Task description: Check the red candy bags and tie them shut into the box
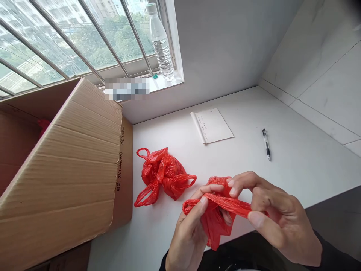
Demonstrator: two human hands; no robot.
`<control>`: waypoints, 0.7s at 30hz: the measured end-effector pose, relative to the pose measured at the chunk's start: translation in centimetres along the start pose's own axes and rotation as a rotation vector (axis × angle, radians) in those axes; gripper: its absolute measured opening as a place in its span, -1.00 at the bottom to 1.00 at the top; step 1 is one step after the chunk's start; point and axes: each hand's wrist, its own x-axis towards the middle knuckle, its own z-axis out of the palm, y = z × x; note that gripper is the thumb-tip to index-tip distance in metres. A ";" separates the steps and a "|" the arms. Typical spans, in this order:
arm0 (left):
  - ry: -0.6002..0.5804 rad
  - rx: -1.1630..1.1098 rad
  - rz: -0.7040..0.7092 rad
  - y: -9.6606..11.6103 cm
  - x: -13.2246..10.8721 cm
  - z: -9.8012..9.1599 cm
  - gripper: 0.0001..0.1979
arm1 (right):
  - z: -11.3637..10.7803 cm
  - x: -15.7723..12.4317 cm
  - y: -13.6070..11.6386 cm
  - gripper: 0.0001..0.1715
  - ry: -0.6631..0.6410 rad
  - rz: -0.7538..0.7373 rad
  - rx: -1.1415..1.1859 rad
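A red plastic bag [217, 222] is held at the table's front edge between both hands. My left hand [191, 222] pinches its gathered top between thumb and fingers, with a small loop of plastic at the fingertips. Pulled out to the right, a twisted strip of the bag runs into my right hand [273, 210], which grips it between thumb and curled index finger. What the bag holds, if anything, is hidden. Left of it on the table lie red plastic bags [162, 173], bunched together and filled, their handle loops sticking out.
An open cardboard box [70, 169] stands at the left, with something red inside. On the white table [175, 222] lie a notepad [216, 124] and a pen [266, 145]. A water bottle [162, 49] stands on the sill of the barred window.
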 end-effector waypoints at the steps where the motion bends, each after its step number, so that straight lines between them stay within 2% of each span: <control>1: -0.010 -0.011 0.012 0.0 0.0 0.0 -0.67 | 0.0 -0.1 0.1 -0.73 0.011 0.024 0.019; 6: -0.018 0.021 0.066 -0.4 0.3 -0.1 -0.68 | -0.1 -0.8 1.0 -0.76 0.077 0.140 0.088; 9: -0.004 0.181 0.133 -0.5 0.6 -0.4 -0.74 | -0.1 -1.4 1.4 -0.79 0.035 0.073 0.088; 12: -0.027 0.375 0.152 -0.4 0.7 -0.8 -0.79 | -0.3 -1.3 1.2 -0.98 -0.023 -0.038 0.111; 14: -0.057 0.479 0.151 -0.3 0.6 -0.8 -0.86 | -0.7 -0.7 1.1 -0.74 -0.066 -0.052 0.062; 17: -0.130 0.596 0.217 -0.1 0.2 -0.3 -0.94 | -1.3 0.5 1.5 -0.48 -0.191 0.049 -0.079; 19: -0.133 0.675 0.291 -0.1 0.0 0.1 -0.95 | -1.4 1.2 2.0 -0.45 -0.279 0.111 -0.139; 21: -0.093 0.774 0.361 -0.3 -0.1 0.4 -0.89 | -1.4 1.6 2.3 -0.53 -0.324 0.140 -0.167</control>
